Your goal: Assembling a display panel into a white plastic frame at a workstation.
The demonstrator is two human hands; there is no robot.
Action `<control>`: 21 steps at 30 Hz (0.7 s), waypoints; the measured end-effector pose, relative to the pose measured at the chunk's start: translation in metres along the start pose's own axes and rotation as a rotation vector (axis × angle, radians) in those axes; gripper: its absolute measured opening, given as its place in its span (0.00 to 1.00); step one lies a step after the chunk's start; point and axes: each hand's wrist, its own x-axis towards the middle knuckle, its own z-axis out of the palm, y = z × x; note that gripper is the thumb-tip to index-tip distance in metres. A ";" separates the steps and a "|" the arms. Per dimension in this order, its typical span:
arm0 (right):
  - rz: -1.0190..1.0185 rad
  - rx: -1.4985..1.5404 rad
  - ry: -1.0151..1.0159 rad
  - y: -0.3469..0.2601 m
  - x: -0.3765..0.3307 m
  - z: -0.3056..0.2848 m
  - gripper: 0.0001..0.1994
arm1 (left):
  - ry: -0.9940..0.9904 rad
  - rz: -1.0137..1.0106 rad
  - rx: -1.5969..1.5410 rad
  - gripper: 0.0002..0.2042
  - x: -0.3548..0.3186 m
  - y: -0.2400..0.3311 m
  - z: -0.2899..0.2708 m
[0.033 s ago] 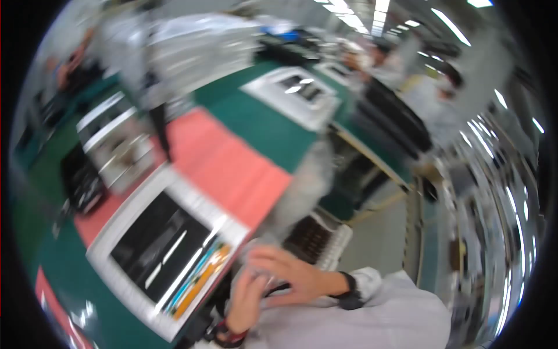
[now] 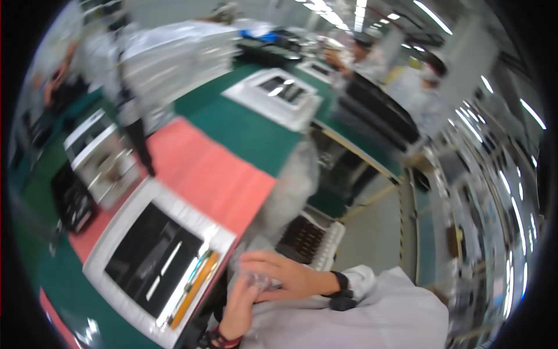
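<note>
My right hand (image 2: 288,276) and my left hand (image 2: 238,308) meet in front of my body, just off the bench's near edge. Between them is a crumpled wad of clear plastic film (image 2: 261,282), with the fingers of both hands closed around it. Part of the wad is hidden by the fingers, and motion blurs it. To their left lies a white-framed unit (image 2: 218,238) with a glossy black panel (image 2: 154,256), resting partly on a pink mat (image 2: 209,168). An orange strip (image 2: 195,291) shows along the panel's near edge.
A clear plastic bag (image 2: 290,186) hangs at the bench's side, above a brown-and-white crate (image 2: 302,238). Another white-framed unit (image 2: 273,96) lies on the green bench (image 2: 203,104). Stacked white packaging (image 2: 180,55) stands behind. Other people (image 2: 427,87) work at the far right.
My view has turned slightly, shifting the bench and its contents leftward. My hands have come closer around the plastic film. Reflections on the black panel's edge have changed.
</note>
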 end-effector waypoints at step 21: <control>0.637 0.781 0.641 0.261 -0.013 -0.202 0.08 | 0.653 0.711 0.351 0.16 -0.155 0.077 -0.009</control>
